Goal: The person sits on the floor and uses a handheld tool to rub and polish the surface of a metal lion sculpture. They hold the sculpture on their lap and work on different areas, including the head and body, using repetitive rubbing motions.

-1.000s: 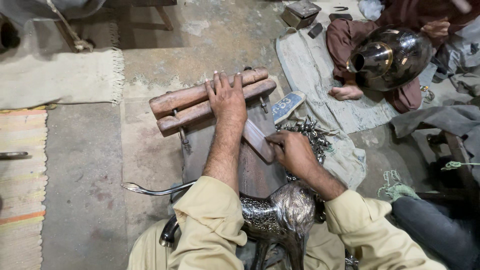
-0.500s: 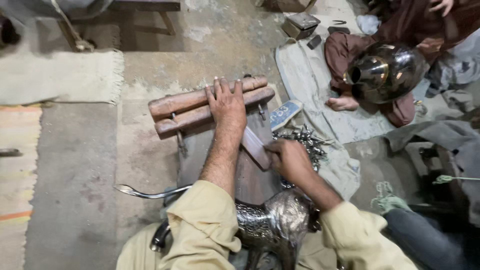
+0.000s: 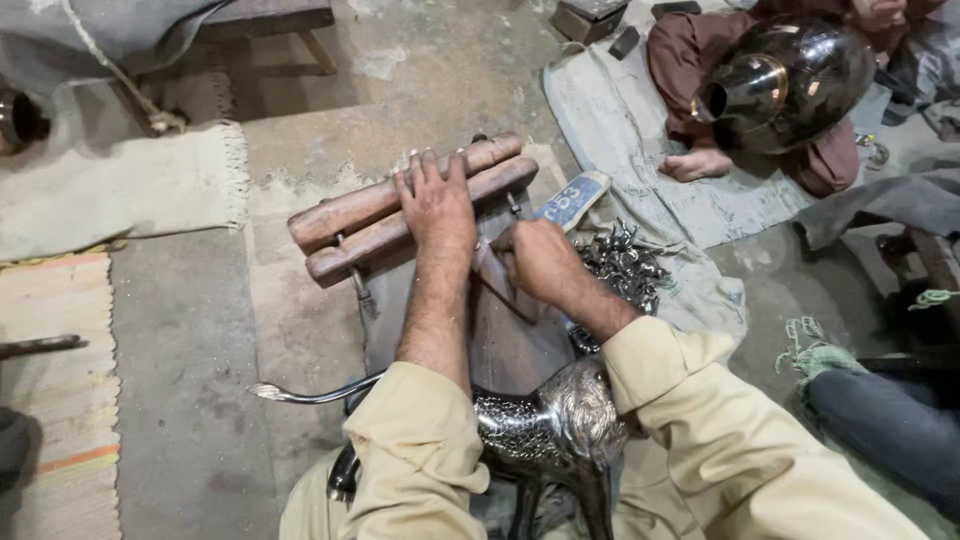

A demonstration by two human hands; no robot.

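The work looked to be in its early or middle part — the silver metal animal figure [image 3: 560, 430] lay at lower centre of the frame between the person's arms, its engraved body only partly visible. The left hand [image 3: 437, 205] lay flat, fingers spread, on the wooden two-bar clamp [image 3: 350, 225] at upper centre. The right hand [image 3: 538, 262], beside it, was curled around a wooden-handled tool [image 3: 492, 272] — its working end hidden.

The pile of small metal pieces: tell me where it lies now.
In the head view, the pile of small metal pieces lies on the grey cloth, just right of the right hand and below the blue-soled sandal.
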